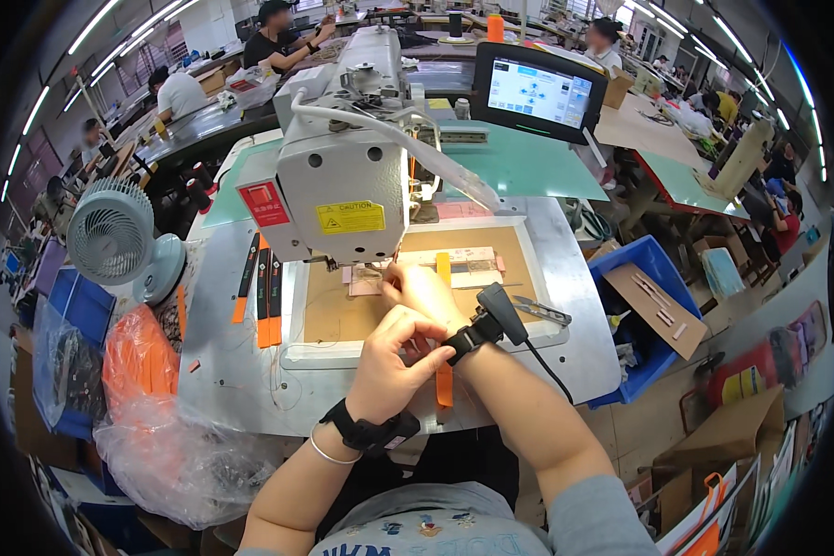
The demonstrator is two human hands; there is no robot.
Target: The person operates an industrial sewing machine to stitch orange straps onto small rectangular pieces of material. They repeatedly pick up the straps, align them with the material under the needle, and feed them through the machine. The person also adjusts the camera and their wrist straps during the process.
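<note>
My right fingers (400,274) pinch the pink piece (363,281) beside the needle; left fingers (415,326) curled, empty. A slip risks a pricked fingertip.

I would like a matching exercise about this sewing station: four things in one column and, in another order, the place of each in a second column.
1. small fan
2. touch screen
3. blue bin
4. right hand

a. behind the sewing machine, to the right
b. on the pink piece under the machine head
c. left edge of the table
d. right of the table, holding cardboard

Pairs: 1-c, 2-a, 3-d, 4-b
</note>
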